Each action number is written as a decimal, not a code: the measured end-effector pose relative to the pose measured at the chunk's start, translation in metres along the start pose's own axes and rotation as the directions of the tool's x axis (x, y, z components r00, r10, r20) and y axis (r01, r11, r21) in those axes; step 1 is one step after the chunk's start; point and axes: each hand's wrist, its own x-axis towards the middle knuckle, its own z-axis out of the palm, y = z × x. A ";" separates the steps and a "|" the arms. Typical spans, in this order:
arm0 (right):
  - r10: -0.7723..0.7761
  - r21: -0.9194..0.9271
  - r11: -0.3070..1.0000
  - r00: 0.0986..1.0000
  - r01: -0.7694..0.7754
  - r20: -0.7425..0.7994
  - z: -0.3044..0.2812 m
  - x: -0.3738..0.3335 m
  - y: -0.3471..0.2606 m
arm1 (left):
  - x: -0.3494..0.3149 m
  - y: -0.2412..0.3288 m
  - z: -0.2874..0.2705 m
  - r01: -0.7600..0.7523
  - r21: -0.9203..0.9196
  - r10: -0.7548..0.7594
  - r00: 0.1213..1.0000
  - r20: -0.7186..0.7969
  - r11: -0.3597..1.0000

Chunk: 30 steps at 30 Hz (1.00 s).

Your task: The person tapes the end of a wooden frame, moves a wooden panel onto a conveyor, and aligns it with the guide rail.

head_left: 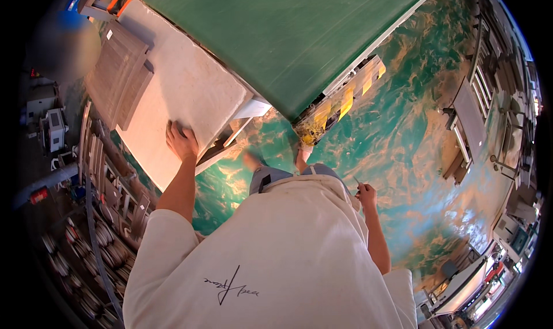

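Note:
My left hand [180, 139] lies with its fingers stretched over the edge of a pale, dusty worktop [199, 93] and holds nothing. By my right hip, my right hand [367, 195] is closed round a thin grey pointed tool [356, 180]. Only its narrow tip shows above the fingers, so I cannot tell its exact kind. Several brown-grey panels [118, 64] lie stacked on the far left part of the worktop, apart from my left hand.
A green conveyor belt [271, 35] adjoins the worktop ahead, its corner marked by a yellow-and-black striped guard [340, 101]. Underfoot is a green, dust-streaked floor [403, 127]. Racks of panels [112, 182] line the left; a stand with a panel [469, 119] is at right.

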 end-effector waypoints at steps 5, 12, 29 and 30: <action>0.014 0.029 0.999 0.999 -0.015 0.029 0.000 0.009 -0.007 | 0.000 0.000 0.001 0.002 -0.009 -0.002 1.000 0.003 1.000; 0.037 0.022 0.999 0.998 -0.039 0.046 0.000 0.012 -0.006 | 0.001 0.000 0.001 0.017 -0.010 -0.016 1.000 0.012 1.000; 0.003 -0.008 1.000 0.999 -0.003 0.036 0.004 0.010 0.001 | 0.002 -0.001 0.004 0.023 -0.014 -0.023 1.000 -0.009 1.000; -0.002 -0.017 1.000 0.999 0.002 0.035 0.004 0.009 0.000 | 0.002 -0.001 0.004 0.023 -0.013 -0.024 1.000 -0.006 1.000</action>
